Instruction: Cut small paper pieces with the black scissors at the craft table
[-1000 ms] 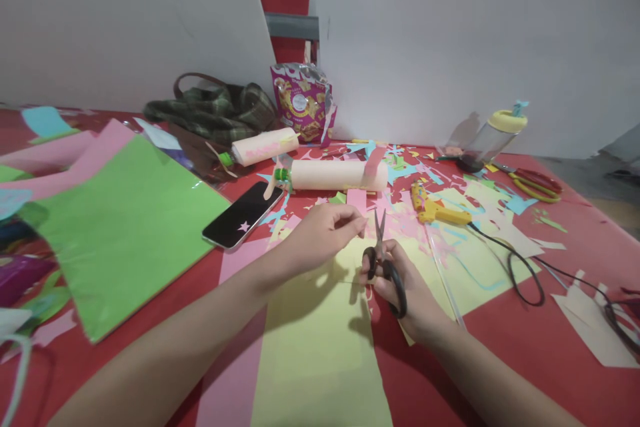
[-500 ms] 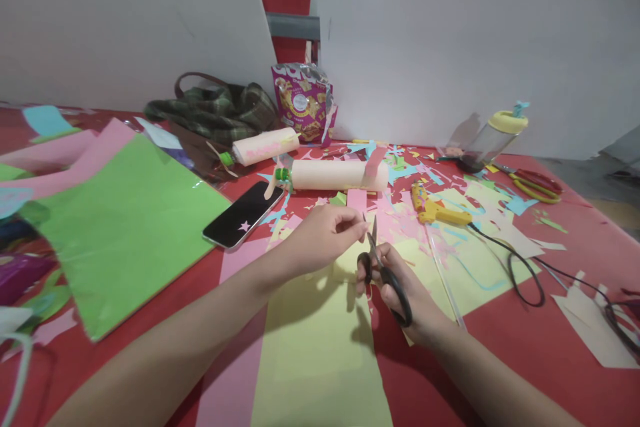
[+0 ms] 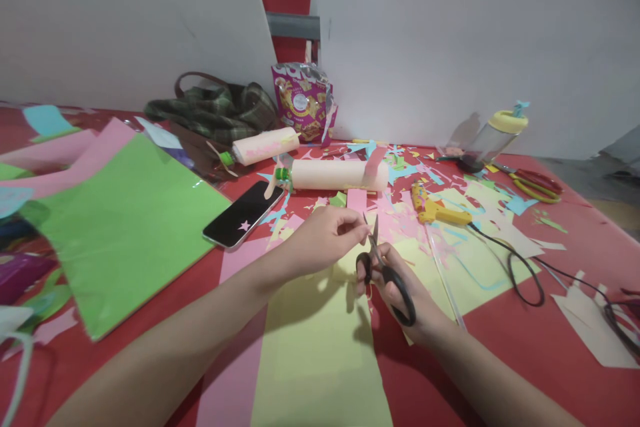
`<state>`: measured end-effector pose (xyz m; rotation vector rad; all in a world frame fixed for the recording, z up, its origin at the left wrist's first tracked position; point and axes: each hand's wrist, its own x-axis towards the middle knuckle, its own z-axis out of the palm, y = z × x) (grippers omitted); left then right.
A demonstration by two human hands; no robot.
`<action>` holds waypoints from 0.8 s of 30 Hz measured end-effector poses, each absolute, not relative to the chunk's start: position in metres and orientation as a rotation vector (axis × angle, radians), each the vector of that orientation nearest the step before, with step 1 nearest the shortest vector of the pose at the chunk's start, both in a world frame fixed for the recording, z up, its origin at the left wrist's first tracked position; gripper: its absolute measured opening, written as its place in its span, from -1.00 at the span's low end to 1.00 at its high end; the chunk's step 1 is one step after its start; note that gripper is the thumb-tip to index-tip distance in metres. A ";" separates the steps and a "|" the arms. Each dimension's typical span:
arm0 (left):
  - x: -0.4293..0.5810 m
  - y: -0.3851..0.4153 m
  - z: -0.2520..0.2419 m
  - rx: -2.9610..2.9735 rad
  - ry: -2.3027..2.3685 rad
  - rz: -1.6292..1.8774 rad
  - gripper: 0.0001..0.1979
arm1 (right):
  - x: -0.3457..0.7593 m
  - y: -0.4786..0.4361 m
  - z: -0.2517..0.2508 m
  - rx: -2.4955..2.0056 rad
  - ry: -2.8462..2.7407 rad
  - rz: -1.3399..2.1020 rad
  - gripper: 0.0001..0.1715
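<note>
Scissors [image 3: 374, 242] sit gripped in your right hand [image 3: 417, 300], blades parted above yellow paper [image 3: 320, 360], just beside your left hand [image 3: 327, 237], pinched; whether it holds anything, I cannot tell. Snipping seems underway; closing the blades calls for fingertips kept clear.

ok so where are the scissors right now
In the head view, a little right of centre: the scissors are in the right hand, blades slightly open, close to the fingertips of the left hand.

Black-handled metal scissors [image 3: 373, 243], blades parted, are positioned on the near side of the paper-wrapped roll [image 3: 330, 175], tips directed toward it.
</note>
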<state>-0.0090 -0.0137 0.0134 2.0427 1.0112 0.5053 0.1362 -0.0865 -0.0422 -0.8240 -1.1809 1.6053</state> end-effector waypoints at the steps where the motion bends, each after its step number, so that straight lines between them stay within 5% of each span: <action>1: -0.009 -0.014 0.014 2.037 1.005 0.507 -0.74 | 0.136 -0.087 -0.043 -0.817 -1.178 1.606 -0.59; 24: -0.010 -0.013 0.013 2.086 0.995 0.487 -0.73 | 0.137 -0.086 -0.047 -0.734 -1.193 1.638 -0.63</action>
